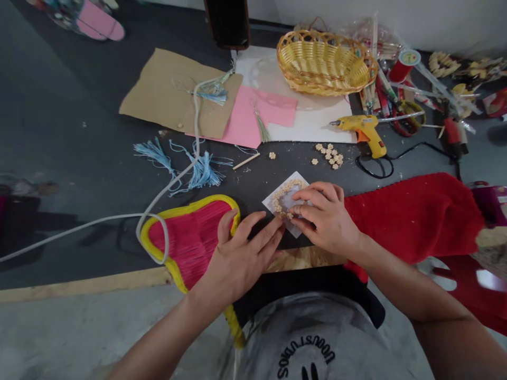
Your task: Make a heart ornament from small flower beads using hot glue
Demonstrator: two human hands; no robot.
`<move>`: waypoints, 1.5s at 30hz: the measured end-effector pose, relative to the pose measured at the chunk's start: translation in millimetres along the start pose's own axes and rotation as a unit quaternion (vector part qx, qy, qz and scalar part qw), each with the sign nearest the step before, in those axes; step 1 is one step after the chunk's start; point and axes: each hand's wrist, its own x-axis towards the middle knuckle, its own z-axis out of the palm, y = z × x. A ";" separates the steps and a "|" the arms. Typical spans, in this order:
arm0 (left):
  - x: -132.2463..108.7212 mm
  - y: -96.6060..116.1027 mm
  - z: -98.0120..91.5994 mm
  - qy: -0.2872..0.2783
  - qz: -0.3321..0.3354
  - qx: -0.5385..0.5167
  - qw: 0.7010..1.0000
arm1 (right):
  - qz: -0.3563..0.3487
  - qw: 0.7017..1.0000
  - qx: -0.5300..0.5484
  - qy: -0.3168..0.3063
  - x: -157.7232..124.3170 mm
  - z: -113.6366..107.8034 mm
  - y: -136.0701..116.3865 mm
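A small white card (pixel 277 199) with a ring of tiny cream flower beads lies on the dark mat in front of me. My right hand (pixel 327 216) rests on the card's right side, fingers curled and pressed onto the bead ring. My left hand (pixel 241 253) lies flat with fingers stretched out, its fingertips touching the card's lower left edge and its palm over a pink fan-shaped piece with a yellow rim (pixel 190 237). More loose flower beads (pixel 330 154) sit beyond the card.
A yellow glue gun (pixel 362 129) with a black cord lies at the right, a woven basket (pixel 325 60) behind it. Blue tassels (pixel 198 171), a white cord (pixel 158 198), brown card (pixel 170 92) and pink paper (pixel 247 119) lie at the left. Red cloth (pixel 415 216) is at my right.
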 end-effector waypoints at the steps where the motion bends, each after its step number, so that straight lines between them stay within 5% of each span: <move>1: 0.5 0.0 -0.5 0.000 0.000 0.001 1.000 | 0.001 1.000 0.000 0.000 0.1 0.1 0.1; 45: 0.0 -1.3 -0.7 -0.009 -0.001 -0.018 1.000 | 0.030 0.999 -0.021 0.013 8.5 2.5 -8.2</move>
